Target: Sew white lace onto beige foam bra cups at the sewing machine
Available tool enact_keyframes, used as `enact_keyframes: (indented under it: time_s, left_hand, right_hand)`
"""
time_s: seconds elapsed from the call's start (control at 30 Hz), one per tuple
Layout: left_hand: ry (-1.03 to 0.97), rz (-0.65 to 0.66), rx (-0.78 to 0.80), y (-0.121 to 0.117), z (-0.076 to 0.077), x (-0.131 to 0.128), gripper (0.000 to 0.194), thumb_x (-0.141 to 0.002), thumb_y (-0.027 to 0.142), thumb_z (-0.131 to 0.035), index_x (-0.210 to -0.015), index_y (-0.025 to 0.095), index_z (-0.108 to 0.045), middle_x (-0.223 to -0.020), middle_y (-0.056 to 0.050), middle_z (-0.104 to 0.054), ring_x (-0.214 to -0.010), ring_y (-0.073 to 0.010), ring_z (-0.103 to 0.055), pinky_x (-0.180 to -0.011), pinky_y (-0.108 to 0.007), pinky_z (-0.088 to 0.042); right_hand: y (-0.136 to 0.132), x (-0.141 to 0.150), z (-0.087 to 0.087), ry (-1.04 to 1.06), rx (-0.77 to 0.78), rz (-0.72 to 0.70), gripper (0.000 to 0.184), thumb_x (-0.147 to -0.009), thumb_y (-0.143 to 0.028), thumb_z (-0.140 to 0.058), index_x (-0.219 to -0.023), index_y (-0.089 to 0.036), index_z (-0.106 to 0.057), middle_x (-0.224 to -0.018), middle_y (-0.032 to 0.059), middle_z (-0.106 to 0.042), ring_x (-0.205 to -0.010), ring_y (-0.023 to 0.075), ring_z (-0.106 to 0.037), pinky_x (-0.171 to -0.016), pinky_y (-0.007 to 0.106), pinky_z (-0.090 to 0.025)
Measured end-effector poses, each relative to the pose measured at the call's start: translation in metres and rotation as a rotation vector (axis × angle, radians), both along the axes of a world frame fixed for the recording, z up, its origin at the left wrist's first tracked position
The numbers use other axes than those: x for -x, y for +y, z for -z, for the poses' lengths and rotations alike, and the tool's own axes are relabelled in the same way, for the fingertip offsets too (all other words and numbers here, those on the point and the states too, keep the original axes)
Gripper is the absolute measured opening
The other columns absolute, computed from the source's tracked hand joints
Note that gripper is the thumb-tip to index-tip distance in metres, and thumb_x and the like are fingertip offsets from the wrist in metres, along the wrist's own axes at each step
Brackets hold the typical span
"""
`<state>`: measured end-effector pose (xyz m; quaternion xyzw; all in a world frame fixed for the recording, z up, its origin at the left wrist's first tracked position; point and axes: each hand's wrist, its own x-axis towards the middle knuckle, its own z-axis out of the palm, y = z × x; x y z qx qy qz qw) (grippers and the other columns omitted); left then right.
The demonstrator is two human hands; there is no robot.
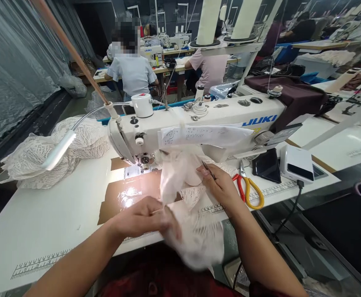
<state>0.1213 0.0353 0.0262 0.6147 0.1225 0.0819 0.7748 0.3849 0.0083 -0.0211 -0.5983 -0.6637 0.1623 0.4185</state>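
Note:
My left hand [143,216] is closed, pinching a piece of thin white fabric [186,218] at the front edge of the sewing table [44,222]. The fabric runs up toward the needle area of a white Juki sewing machine [199,119] and droops over the table edge, blurred by motion. My right hand [220,185] grips a small dark thread snip [208,169] and rests on the fabric's right side. White lace trim [195,193] shows under the fabric.
Red-and-yellow scissors [250,187] lie right of my right hand, beside a black phone [267,165] and a white box [296,163]. A heap of white lace [59,152] sits at the left behind a lamp arm [59,148]. Other people sit at machines behind.

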Motion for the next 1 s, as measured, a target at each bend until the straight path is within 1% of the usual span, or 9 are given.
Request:
enact_keyframes:
  time_s: [0.17, 0.27, 0.37, 0.5, 0.53, 0.6, 0.73, 0.87, 1.0]
  left_hand:
    - [-0.127, 0.052, 0.215, -0.031, 0.007, 0.072, 0.027, -0.08, 0.043, -0.058, -0.09, 0.027, -0.076, -0.069, -0.012, -0.073, -0.052, -0.0233, -0.067, -0.045, -0.031, -0.054]
    - [-0.212, -0.164, 0.117, -0.044, 0.002, 0.11, 0.024, -0.072, 0.046, -0.061, -0.091, 0.039, -0.074, -0.051, -0.002, -0.067, -0.034, -0.0178, -0.057, -0.032, -0.027, -0.046]
    - [-0.094, -0.362, -0.166, -0.039, -0.013, 0.149, 0.018, -0.08, 0.049, -0.057, -0.088, 0.042, -0.071, -0.061, 0.002, -0.07, -0.049, -0.0178, -0.064, -0.047, -0.031, -0.055]
    - [0.328, -0.865, -0.627, -0.014, -0.015, 0.191, 0.014, -0.084, 0.04, -0.061, -0.086, 0.03, -0.07, -0.1, 0.0, -0.07, -0.09, -0.0228, -0.067, -0.073, -0.035, -0.057]
    - [0.448, -0.995, -0.623, -0.008, -0.009, 0.196, 0.017, -0.081, 0.039, -0.065, -0.091, 0.027, -0.07, -0.104, -0.002, -0.069, -0.09, -0.0236, -0.066, -0.07, -0.033, -0.056]
    - [0.582, -1.044, -0.416, -0.001, 0.006, 0.197, 0.032, -0.079, 0.042, -0.067, -0.104, 0.021, -0.067, -0.093, -0.007, -0.071, -0.075, -0.0212, -0.067, -0.059, -0.03, -0.055]
    - [0.442, -0.884, -0.166, -0.002, 0.03, 0.18, 0.062, -0.074, 0.037, -0.072, -0.129, 0.018, -0.052, -0.115, -0.011, -0.066, -0.099, -0.0228, -0.065, -0.082, -0.034, -0.055]
    - [0.311, -0.703, -0.136, -0.007, 0.035, 0.165, 0.072, -0.066, 0.03, -0.078, -0.132, 0.018, -0.051, -0.133, -0.012, -0.055, -0.123, -0.0272, -0.052, -0.102, -0.04, -0.043]
    - [0.185, -0.534, -0.037, -0.011, 0.035, 0.161, 0.073, -0.069, 0.027, -0.077, -0.135, 0.018, -0.047, -0.129, -0.012, -0.058, -0.12, -0.0282, -0.054, -0.1, -0.043, -0.044]
  right_hand:
    - [-0.007, 0.014, -0.005, -0.095, -0.136, -0.017, 0.027, -0.095, -0.03, -0.041, -0.105, -0.018, -0.062, -0.107, 0.0096, -0.067, -0.104, 0.0213, -0.059, -0.091, 0.039, -0.046]
    - [-0.005, 0.037, -0.009, -0.218, -0.191, -0.219, 0.024, -0.093, -0.025, -0.045, -0.108, -0.02, -0.063, -0.114, 0.0091, -0.066, -0.111, 0.0219, -0.057, -0.096, 0.042, -0.045]
    - [0.008, 0.058, -0.005, -0.418, -0.108, -0.428, 0.026, -0.091, -0.023, -0.047, -0.109, -0.019, -0.065, -0.124, 0.0103, -0.062, -0.122, 0.0262, -0.05, -0.1, 0.045, -0.044]
    - [0.03, 0.058, 0.01, -0.584, 0.02, -0.309, 0.031, -0.092, -0.022, -0.042, -0.106, -0.013, -0.068, -0.118, 0.0159, -0.065, -0.114, 0.0291, -0.058, -0.097, 0.045, -0.047]
    - [0.032, 0.055, 0.012, -0.593, 0.009, -0.279, 0.033, -0.092, -0.022, -0.04, -0.106, -0.01, -0.067, -0.115, 0.0192, -0.065, -0.112, 0.0317, -0.058, -0.096, 0.049, -0.046]
    - [0.032, 0.052, 0.013, -0.581, -0.051, -0.22, 0.034, -0.091, -0.025, -0.041, -0.108, -0.008, -0.065, -0.115, 0.0208, -0.065, -0.116, 0.0346, -0.055, -0.097, 0.054, -0.044]
    - [0.012, 0.075, 0.0, -0.317, -0.066, -0.209, 0.037, -0.093, -0.032, -0.042, -0.125, -0.02, -0.057, -0.11, 0.0104, -0.067, -0.104, 0.0254, -0.062, -0.091, 0.044, -0.049]
    - [-0.005, 0.128, -0.013, -0.084, 0.229, -0.442, 0.042, -0.092, -0.043, -0.044, -0.127, -0.024, -0.056, -0.081, 0.0036, -0.066, -0.078, 0.0198, -0.064, -0.074, 0.036, -0.052]
    - [-0.004, 0.175, -0.013, 0.063, 0.471, -0.635, 0.045, -0.096, -0.045, -0.031, -0.107, -0.021, -0.068, -0.08, 0.0033, -0.065, -0.078, 0.0172, -0.063, -0.08, 0.035, -0.049]
